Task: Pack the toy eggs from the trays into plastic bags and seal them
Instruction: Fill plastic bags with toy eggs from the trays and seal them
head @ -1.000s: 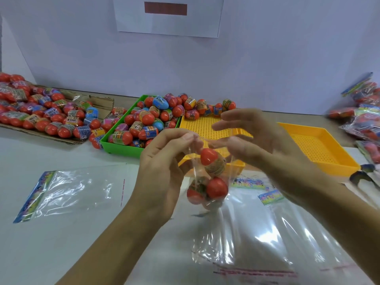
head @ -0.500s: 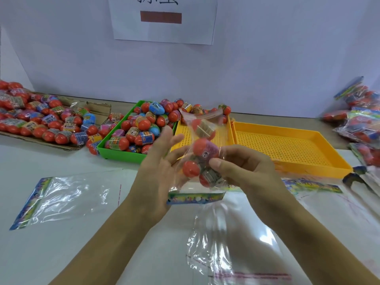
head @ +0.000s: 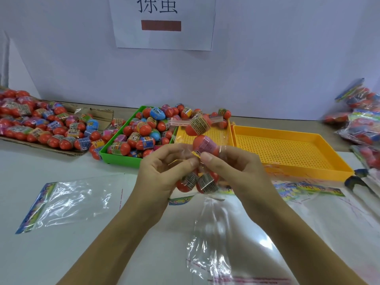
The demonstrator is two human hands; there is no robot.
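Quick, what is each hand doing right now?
Left hand: fingers pinch the clear bag of toy eggs.
Right hand: fingers pinch the same bag from the other side.

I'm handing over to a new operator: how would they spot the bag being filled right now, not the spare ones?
Start at the green tray heaped with toy eggs; just in front and right of it both hands meet. The left hand and right hand pinch a clear bag. Unlike the flat empty bag on the table, it holds eggs.
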